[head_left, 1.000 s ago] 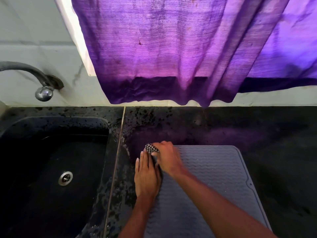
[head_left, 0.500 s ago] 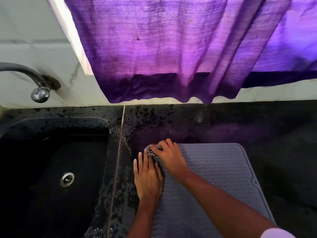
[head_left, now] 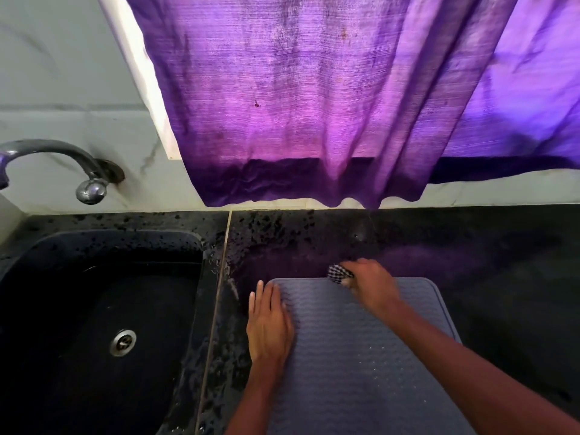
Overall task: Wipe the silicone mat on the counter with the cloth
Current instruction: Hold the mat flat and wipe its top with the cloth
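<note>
A grey ribbed silicone mat [head_left: 354, 350] lies on the black counter just right of the sink. My left hand [head_left: 270, 324] presses flat on the mat's left edge, fingers straight. My right hand [head_left: 370, 284] grips a small black-and-white checked cloth [head_left: 339, 273] at the middle of the mat's far edge. Most of the cloth is hidden under my fingers.
A black sink [head_left: 103, 324] with a metal drain [head_left: 123, 342] sits to the left, a tap [head_left: 91, 188] on the wall above it. The black counter [head_left: 486, 262] is wet near the sink seam. A purple curtain [head_left: 314, 105] hangs down to the counter's back edge.
My right hand has slid the cloth to the right along the mat's far edge, away from the far left corner. My left hand has stayed flat on the left edge.
</note>
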A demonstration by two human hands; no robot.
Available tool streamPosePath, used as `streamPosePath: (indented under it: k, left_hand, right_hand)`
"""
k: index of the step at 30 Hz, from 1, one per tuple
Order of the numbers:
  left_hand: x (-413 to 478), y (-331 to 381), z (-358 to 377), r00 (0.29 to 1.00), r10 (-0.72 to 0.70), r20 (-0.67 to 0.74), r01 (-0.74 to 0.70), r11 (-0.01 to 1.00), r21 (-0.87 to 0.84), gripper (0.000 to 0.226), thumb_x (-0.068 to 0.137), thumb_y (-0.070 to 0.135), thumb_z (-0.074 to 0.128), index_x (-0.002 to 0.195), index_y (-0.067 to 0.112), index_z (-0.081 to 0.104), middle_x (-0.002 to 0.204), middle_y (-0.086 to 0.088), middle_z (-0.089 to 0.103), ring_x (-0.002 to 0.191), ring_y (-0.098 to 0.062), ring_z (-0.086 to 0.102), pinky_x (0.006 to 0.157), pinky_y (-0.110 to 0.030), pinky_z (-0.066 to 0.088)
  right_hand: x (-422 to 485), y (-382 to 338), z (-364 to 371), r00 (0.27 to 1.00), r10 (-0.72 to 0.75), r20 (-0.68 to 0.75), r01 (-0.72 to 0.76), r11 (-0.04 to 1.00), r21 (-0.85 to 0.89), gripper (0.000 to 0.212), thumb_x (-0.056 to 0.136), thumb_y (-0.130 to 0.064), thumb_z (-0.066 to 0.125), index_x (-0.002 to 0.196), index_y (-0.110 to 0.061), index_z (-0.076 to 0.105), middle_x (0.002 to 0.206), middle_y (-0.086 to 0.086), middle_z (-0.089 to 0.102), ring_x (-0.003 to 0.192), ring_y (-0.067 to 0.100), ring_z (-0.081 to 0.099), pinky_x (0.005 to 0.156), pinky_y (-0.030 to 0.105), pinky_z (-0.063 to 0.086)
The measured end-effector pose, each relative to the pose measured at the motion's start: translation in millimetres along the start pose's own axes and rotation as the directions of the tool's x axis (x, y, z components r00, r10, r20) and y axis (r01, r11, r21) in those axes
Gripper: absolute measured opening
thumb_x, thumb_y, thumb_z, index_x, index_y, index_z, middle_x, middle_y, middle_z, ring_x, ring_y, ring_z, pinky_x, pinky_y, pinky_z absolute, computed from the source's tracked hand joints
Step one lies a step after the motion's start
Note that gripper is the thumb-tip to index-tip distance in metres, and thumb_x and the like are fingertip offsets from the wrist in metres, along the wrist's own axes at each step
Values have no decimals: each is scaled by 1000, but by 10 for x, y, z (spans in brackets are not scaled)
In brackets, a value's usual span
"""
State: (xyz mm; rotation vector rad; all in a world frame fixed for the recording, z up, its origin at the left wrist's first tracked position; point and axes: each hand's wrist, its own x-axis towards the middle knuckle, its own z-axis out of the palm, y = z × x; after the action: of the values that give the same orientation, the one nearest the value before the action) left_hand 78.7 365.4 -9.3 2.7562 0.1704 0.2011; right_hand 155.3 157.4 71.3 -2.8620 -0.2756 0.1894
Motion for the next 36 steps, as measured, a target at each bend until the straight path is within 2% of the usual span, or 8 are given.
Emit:
streamPosePath:
  k: [2, 6, 10, 14, 21, 29, 33, 36]
  left_hand:
    - [134, 8, 1, 997, 71, -10, -71, 997, -23, 50, 95, 19, 37, 129, -6, 64, 135, -17, 64, 130, -32, 58, 116, -39, 28]
    - [226, -39, 43, 993, 101, 60, -95, 991, -98, 51, 100, 21, 39, 142, -4, 52, 150, -20, 49, 138, -36, 49, 115, -46, 38]
    - [241, -91, 132, 987, 150, 54, -150, 989, -14, 59, 90, 21, 33, 137, -5, 58, 146, -18, 55, 135, -33, 54, 109, -47, 44]
    - [269, -121, 213, 986, 166, 23, -167, 985, 51, 57, 92, 22, 34, 136, -4, 60, 144, -17, 57, 133, -30, 56, 115, -36, 36]
    - [263, -159, 277, 984, 177, -16, -175, 982, 76, 55, 98, 25, 32, 140, -3, 56, 148, -16, 54, 137, -30, 52, 115, -37, 37]
    - [245, -119, 247, 988, 152, 12, -153, 985, 84, 56, 99, 26, 30, 141, -2, 55, 149, -15, 53, 138, -29, 51, 112, -41, 43]
    - [226, -95, 220, 988, 152, 5, -152, 984, 94, 55, 99, 25, 30, 139, -3, 56, 147, -17, 55, 137, -30, 52, 117, -39, 36]
    - [212, -80, 211, 983, 184, 9, -184, 981, 66, 54, 101, 25, 30, 140, -3, 55, 148, -17, 53, 139, -29, 50, 120, -38, 29]
  right_hand:
    - [41, -299, 101, 995, -96, -27, 98, 990, 99, 44, 85, -22, 65, 127, -33, 58, 104, 6, 62, 99, 28, 56, 79, 38, 50]
    - [83, -773, 467, 990, -140, 13, 140, 990, 28, 40, 90, -27, 57, 129, -35, 55, 116, 1, 55, 107, 26, 49, 83, 38, 48]
    - [-17, -804, 689, 994, -88, -63, 83, 994, -72, 34, 79, -24, 66, 112, -32, 66, 96, 1, 60, 92, 28, 57, 65, 40, 50]
    - [-54, -598, 659, 983, -146, -108, 125, 976, -175, 36, 72, -21, 69, 106, -33, 65, 92, 0, 59, 87, 27, 56, 59, 38, 47]
    - [-155, 208, 459, 986, -109, -124, 66, 949, -307, 49, 62, -11, 79, 106, -29, 71, 88, 6, 60, 79, 33, 57, 51, 36, 46]
    - [-306, 844, 138, 994, 97, -58, -112, 909, -401, 42, 76, -13, 69, 116, -26, 68, 99, 9, 61, 91, 35, 54, 68, 44, 52]
    - [-225, 659, 59, 980, 199, -18, -196, 945, -261, 34, 90, -23, 58, 123, -27, 61, 116, 5, 54, 106, 29, 51, 82, 43, 51]
    - [-151, 293, 139, 997, 49, -65, -51, 998, -24, 46, 88, -19, 57, 131, -36, 53, 115, 2, 54, 102, 29, 52, 78, 42, 52]
